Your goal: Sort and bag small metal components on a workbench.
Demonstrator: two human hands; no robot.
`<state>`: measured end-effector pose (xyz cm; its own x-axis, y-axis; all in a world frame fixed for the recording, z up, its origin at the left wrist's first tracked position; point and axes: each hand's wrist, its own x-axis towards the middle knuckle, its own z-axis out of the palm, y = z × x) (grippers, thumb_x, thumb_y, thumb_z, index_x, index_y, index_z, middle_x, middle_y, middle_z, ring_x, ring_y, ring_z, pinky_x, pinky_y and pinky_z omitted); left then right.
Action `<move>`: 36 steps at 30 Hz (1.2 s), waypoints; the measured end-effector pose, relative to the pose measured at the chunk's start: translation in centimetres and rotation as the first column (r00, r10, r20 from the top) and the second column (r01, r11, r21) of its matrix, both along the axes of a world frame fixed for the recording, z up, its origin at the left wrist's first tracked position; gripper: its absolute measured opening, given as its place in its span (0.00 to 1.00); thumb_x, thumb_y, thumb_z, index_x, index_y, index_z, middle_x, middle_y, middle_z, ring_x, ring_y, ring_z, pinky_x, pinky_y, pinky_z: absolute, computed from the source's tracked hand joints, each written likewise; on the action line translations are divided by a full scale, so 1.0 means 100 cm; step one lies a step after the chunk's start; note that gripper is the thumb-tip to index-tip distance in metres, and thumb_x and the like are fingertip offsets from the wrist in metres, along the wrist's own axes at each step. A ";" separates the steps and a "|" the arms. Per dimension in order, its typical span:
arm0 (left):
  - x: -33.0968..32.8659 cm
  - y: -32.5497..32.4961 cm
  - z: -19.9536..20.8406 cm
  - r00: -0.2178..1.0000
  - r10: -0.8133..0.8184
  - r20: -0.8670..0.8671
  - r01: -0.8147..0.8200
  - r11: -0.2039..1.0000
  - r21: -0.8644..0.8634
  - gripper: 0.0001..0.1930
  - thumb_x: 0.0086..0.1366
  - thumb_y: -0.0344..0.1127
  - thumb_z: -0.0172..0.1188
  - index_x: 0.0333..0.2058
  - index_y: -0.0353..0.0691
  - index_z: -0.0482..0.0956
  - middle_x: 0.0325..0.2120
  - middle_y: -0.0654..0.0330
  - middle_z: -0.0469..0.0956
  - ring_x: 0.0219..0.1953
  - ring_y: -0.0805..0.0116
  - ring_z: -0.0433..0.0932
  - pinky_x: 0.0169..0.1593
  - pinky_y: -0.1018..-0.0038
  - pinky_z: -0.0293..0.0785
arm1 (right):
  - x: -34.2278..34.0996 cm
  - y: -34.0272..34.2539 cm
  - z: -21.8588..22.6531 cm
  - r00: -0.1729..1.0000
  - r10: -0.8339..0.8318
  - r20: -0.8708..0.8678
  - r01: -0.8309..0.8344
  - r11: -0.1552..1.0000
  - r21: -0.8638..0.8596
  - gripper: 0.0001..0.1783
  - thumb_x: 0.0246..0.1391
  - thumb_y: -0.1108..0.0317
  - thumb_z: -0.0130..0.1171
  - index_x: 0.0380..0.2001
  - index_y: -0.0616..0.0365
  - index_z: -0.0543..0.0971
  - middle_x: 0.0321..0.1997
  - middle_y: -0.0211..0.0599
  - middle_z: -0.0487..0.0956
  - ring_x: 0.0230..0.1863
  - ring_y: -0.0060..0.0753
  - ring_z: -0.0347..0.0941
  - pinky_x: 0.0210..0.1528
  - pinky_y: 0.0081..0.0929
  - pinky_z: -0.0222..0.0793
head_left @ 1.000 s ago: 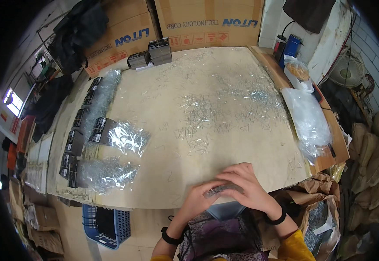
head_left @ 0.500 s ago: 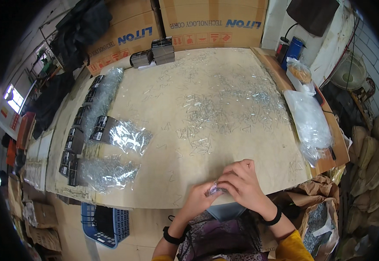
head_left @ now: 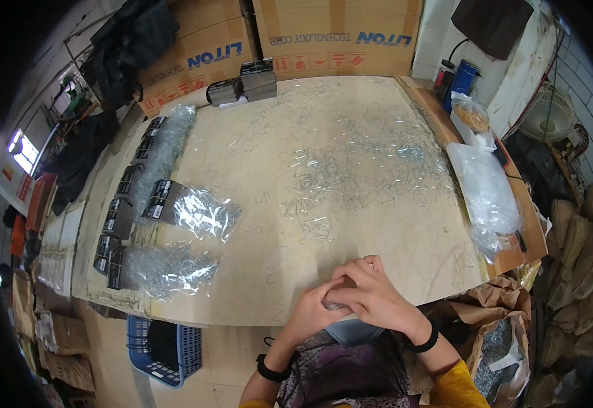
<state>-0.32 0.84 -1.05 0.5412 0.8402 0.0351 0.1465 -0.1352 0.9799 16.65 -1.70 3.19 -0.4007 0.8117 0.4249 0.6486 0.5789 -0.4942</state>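
**Packing small metal clips: a few bags filled, most clips loose**

At the far left edge of the plywood table (head_left: 255, 285), a row of filled clear bags with black header cards (head_left: 133, 197) runs along the side. Just right of it lie 2 more filled bags, one nearer the middle (head_left: 198, 211) and one nearer the table's near edge (head_left: 163, 268). These look like the finished share. Across the middle and far right of the table, a wide scatter of loose metal clips (head_left: 371, 156) is unbagged, so I judge most of the work remains. At the near edge, the left hand (head_left: 310, 309) and right hand (head_left: 374, 296) meet, fingers closed around a small bunch of clips (head_left: 337, 304). On the right, a heap of empty clear bags (head_left: 487, 194) waits.
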 end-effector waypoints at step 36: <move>-0.118 0.152 0.020 0.632 0.659 -0.408 -0.491 0.748 0.446 0.11 0.47 0.33 0.68 0.27 0.33 0.79 0.24 0.55 0.78 0.26 0.61 0.77 0.32 0.69 0.72 | 0.122 0.090 -0.014 0.946 -0.194 0.261 0.266 0.923 -0.277 0.36 0.52 0.48 0.57 0.60 0.54 0.65 0.67 0.52 0.58 0.68 0.49 0.52 0.68 0.44 0.44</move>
